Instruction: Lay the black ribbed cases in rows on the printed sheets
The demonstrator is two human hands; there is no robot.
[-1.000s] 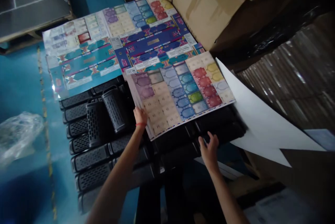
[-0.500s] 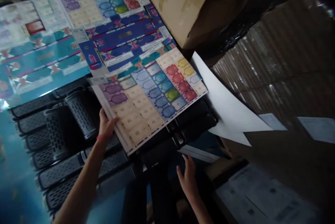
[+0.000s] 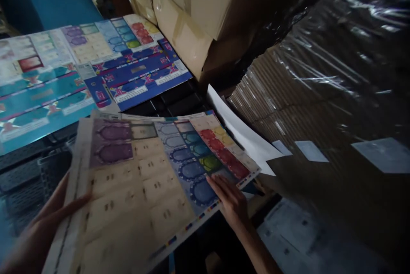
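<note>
Printed cardboard sheet lifted off the stack, held in both hands

Both hands grip one printed sheet point(image 3: 150, 180), which fills the lower left and centre of the frame: the left hand point(image 3: 48, 218) closes on its left edge with the thumb lying over the top face, and the right hand point(image 3: 232, 201) pinches the lower right corner, fingers spread on the print. The sheet tilts toward the camera, raised clear of the black crates point(image 3: 28, 175) below, while more printed sheets point(image 3: 96, 69) lie flat in the upper left. A white sheet point(image 3: 243, 137) sticks out at centre right beside wrapped brown stacks point(image 3: 320, 94) and boxes point(image 3: 192, 17). Judged from this, the step is carrying the sheet off; the next move calls for keeping it level and clear of the white sheet.
</note>
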